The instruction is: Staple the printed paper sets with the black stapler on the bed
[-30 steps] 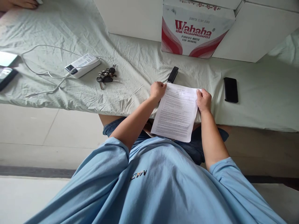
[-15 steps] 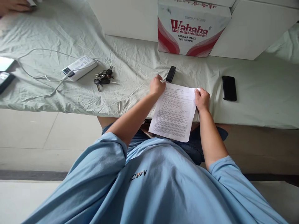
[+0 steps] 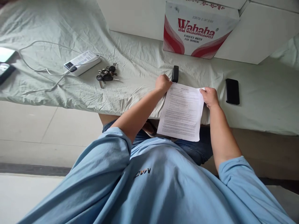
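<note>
A printed sheet of paper [image 3: 181,113] hangs over the front edge of the cloth-covered table, above my lap. My left hand [image 3: 163,83] is closed on its upper left corner. With thumb and fingers, my right hand [image 3: 211,97] pinches the upper right corner. Just beyond my left fingers lies a small black object [image 3: 175,73] that looks like a stapler; it is close to the paper's top edge, and I cannot tell whether my fingers touch it. To the right of my right hand rests a black phone [image 3: 232,91].
A bunch of keys [image 3: 107,74] lies left of my left arm, beside a white power bank [image 3: 82,63] with a cable [image 3: 50,70]. Devices sit at the far left edge. A Wahaba-style water carton [image 3: 198,31] and white boxes [image 3: 254,34] stand at the back.
Both hands and the paper have shifted slightly right. The black stapler-like object now points straighter away from me. Another person's hand at the upper left has mostly left the view.
</note>
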A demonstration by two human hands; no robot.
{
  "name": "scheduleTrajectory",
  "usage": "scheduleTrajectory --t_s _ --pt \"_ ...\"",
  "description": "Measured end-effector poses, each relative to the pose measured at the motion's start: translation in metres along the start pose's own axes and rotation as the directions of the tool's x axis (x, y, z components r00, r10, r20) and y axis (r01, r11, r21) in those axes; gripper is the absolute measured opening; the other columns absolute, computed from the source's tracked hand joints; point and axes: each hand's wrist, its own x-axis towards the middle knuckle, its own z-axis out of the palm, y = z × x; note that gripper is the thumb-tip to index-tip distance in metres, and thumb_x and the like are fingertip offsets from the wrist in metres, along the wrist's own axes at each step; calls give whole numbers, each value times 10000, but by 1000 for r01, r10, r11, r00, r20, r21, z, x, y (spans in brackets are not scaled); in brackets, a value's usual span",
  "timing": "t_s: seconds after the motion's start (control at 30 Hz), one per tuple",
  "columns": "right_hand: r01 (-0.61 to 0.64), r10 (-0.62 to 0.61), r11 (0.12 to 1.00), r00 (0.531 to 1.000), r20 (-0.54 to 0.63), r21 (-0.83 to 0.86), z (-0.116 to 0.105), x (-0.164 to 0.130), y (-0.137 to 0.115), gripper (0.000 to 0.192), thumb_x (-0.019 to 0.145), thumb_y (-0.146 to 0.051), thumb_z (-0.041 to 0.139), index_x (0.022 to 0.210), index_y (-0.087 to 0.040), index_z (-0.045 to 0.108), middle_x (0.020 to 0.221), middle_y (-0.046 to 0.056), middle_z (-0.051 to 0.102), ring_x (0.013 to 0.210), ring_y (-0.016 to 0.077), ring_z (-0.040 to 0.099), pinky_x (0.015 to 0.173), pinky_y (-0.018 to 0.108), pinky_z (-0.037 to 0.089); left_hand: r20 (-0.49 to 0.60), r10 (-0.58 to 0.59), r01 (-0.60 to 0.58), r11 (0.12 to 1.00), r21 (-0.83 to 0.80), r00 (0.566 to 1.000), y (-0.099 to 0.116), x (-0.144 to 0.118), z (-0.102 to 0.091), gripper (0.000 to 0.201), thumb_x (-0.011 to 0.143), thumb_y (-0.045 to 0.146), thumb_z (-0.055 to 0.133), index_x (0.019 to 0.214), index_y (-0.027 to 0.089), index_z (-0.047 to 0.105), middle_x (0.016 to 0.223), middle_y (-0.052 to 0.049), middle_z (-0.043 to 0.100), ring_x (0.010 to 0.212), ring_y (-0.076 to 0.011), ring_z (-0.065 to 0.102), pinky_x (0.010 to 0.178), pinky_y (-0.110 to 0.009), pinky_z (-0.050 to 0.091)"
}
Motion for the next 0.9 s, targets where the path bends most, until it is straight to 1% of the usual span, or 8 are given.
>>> scheduleTrajectory --t_s 0.17,0.27,0.4,0.5,0.57,0.7,0.8,0.9 --pt "-30 27 998 997 -66 -53 5 1 7 457 1007 -373 767 685 -284 456 611 -66 362 695 166 356 705 370 324 50 80 -76 995 -67 996 -3 -15 -9 265 929 23 768 1039 249 684 906 -40 718 1103 -288 750 1173 -472 579" --pt "-26 19 998 995 -99 -65 6 -1 9 459 1004 -342 742 659 -278 446 608 -69 375 683 161 342 704 366 296 65 164 -159 985 -74 984 0 -25 -14 398 926 -41 707 1183 264 720 885 -5 722 993 -258 726 1114 -424 570" --pt "-27 27 1000 994 -102 -4 4 -1 6 402 992 -403 745 680 -262 536 608 -68 443 677 161 383 692 348 301 46 181 -177 981 -74 982 5 -35 -17 580 938 -68 657 1394 276 757 916 -4 727 976 -266 738 1106 -413 561" --pt "-51 51 999 993 -102 2 4 -2 2 367 1002 -387 746 706 -253 574 622 -67 479 685 166 416 709 348 314 46 205 -201 977 -71 978 7 -40 -15 645 977 -31 645 1520 297 765 1034 -39 746 1086 -287 759 1151 -421 551" --pt "-66 63 997 993 -97 -29 4 -2 1 378 1020 -347 738 705 -257 551 635 -72 475 691 165 416 730 353 315 44 235 -233 971 -49 971 7 -42 -13 665 1000 -6 617 1555 320 780 1249 -78 750 1201 -296 748 1183 -429 540" --pt "-69 63 995 994 -91 -67 4 -3 4 407 1031 -327 734 700 -264 507 636 -80 458 690 159 397 739 353 308 43 256 -255 966 -31 966 5 -45 -11 607 1039 39 570 1498 339 830 1638 -90 597 1349 -287 685 1195 -433 521" --pt "-32 27 998 994 -105 -50 5 -2 9 421 1007 -370 740 680 -268 495 605 -77 437 680 157 376 710 349 289 58 266 -265 964 -33 962 3 -46 -10 557 1051 48 568 1446 325 847 1724 -84 531 1453 -282 624 1224 -429 501" --pt "-2 -4 999 993 -114 -49 5 0 14 422 989 -386 731 667 -270 483 592 -69 441 678 155 369 696 352 278 80 272 -275 961 32 959 2 -45 -8 606 1009 18 569 1428 343 864 1686 -91 574 1550 -328 565 1252 -472 515"
